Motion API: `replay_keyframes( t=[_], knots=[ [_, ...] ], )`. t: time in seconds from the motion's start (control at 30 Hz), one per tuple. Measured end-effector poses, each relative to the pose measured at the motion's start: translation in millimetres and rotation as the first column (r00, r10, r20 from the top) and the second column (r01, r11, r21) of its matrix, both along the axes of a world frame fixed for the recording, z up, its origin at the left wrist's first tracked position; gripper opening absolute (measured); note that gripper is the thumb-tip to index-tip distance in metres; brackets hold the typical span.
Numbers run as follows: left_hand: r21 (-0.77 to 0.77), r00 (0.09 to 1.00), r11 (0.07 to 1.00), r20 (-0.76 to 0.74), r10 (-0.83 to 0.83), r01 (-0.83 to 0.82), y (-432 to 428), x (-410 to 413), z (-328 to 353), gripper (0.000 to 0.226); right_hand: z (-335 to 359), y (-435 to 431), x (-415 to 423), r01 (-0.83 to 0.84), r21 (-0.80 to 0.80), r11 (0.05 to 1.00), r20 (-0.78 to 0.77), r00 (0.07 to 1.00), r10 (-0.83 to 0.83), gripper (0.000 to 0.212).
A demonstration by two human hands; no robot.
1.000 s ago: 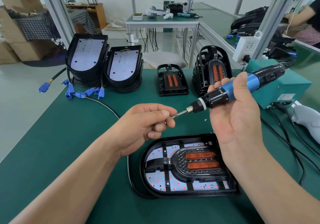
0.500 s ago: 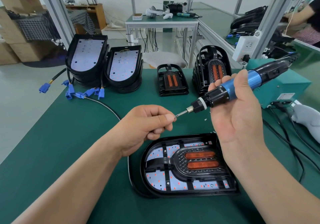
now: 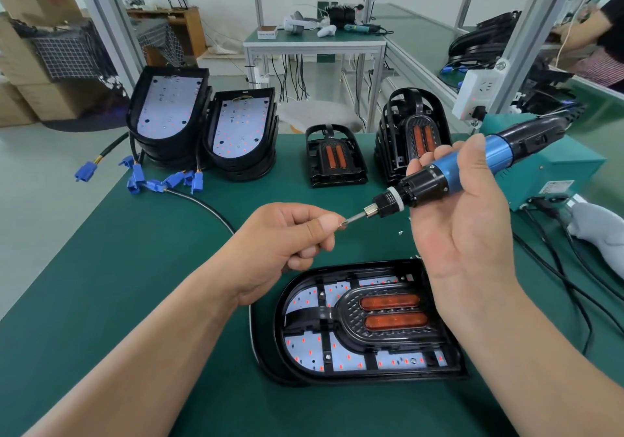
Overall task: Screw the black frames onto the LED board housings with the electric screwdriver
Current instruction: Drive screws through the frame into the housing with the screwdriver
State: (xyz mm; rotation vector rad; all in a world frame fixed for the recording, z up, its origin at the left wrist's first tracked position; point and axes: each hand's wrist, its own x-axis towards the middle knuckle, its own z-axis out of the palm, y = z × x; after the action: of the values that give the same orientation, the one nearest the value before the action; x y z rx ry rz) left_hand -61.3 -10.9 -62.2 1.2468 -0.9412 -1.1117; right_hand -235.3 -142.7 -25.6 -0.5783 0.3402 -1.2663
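Observation:
An LED board housing (image 3: 270, 345) lies flat on the green mat in front of me, with a black frame (image 3: 391, 335) carrying two orange lenses seated in it. My right hand (image 3: 462, 234) grips the blue and black electric screwdriver (image 3: 472, 166) above it, bit pointing left. My left hand (image 3: 290, 244) pinches a small screw (image 3: 343, 224) at the bit's tip. Two stacks of bare LED housings (image 3: 202, 132) stand at the back left. Black frames (image 3: 334, 159) stand at the back centre, with a taller stack (image 3: 415, 132) to their right.
Blue connectors (image 3: 152, 180) and a black cable trail from the back-left stacks. A teal power unit (image 3: 553, 170) with cables sits at the right, beside a grey cloth (image 3: 597, 230). Loose screws (image 3: 401, 232) lie on the mat. Another person works at the far right.
My left hand has stayed at the bit's tip with the screw. The screwdriver has barely shifted in my right hand.

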Motion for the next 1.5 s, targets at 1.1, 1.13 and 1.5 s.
replay_keyframes(
  t=[1.1, 1.13, 1.5],
  knots=[
    [0.117, 0.837, 0.987, 0.546, 0.032, -0.113, 8.8, 28.4, -2.9, 0.038, 6.8, -12.4, -53.7, -0.102, -0.056, 0.993, 0.048, 0.993, 0.105, 0.014],
    [0.117, 0.835, 0.986, 0.549, 0.034, -0.117, 8.2, 28.7, -3.5, 0.037, 7.5, -11.6, -54.6, -0.11, -0.079, 0.991, 0.026, 0.993, 0.112, 0.013],
    [0.099, 0.833, 0.986, 0.551, 0.056, -0.132, 5.9, 28.2, -6.1, 0.038, 14.9, -5.0, -60.5, -0.177, -0.329, 0.927, -0.203, 0.973, 0.114, 0.017]
  ],
)
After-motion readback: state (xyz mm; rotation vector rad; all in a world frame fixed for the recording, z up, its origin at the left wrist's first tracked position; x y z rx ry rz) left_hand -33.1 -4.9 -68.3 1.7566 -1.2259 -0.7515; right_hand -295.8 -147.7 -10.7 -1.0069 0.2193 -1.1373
